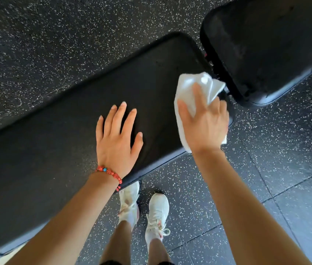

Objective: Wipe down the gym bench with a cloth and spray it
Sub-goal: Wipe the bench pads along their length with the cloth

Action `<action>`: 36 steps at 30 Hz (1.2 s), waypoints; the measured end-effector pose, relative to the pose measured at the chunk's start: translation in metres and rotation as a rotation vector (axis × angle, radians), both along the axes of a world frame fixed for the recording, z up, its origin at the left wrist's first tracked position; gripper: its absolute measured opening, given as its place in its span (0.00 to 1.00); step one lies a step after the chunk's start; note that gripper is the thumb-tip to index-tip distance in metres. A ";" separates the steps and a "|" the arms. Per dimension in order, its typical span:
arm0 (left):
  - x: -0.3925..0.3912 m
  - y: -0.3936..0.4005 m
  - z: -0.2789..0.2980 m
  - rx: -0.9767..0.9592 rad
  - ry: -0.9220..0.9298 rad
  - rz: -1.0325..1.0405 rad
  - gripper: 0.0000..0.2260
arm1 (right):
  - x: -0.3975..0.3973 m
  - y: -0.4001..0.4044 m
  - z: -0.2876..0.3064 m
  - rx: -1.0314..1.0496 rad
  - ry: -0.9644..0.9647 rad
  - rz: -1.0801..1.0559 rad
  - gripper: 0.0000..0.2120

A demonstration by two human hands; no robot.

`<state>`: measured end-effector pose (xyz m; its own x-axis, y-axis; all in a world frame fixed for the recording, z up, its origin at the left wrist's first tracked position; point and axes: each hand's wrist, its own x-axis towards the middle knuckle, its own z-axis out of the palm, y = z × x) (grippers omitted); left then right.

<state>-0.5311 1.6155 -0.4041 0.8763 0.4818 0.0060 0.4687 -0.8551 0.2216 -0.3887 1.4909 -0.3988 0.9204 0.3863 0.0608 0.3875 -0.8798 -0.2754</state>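
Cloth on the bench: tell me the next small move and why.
Probably drag the white cloth under the right hand leftward along the long pad. It sits at the pad's right end by the gap, and the left hand lies flat there, bracing; it may need to lift clear.

Bench pad (71,119): plain matt black, unpatterned. Second pad (262,44): black, with faint pale smears. Cloth (189,88): plain white. Floor tiles (266,178): black with white and grey speckle throughout. Bracelet (109,173): red-orange beads, one turquoise bead. Shoes (157,213): off-white, with pink-red accents and cream laces.
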 end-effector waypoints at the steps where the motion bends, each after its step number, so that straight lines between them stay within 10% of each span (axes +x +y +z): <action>1: 0.001 0.002 0.001 -0.002 -0.001 0.001 0.22 | -0.003 -0.002 0.001 0.017 -0.005 0.009 0.24; 36: 0.048 0.057 -0.010 -0.022 0.020 -0.060 0.23 | 0.082 0.119 0.003 -0.019 -0.025 0.342 0.18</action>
<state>-0.4831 1.6724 -0.4141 0.9032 0.4286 -0.0215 0.4216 -0.8768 0.2315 -0.3066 1.6095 -0.3954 0.7359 0.6733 0.0717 0.6672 -0.7030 -0.2464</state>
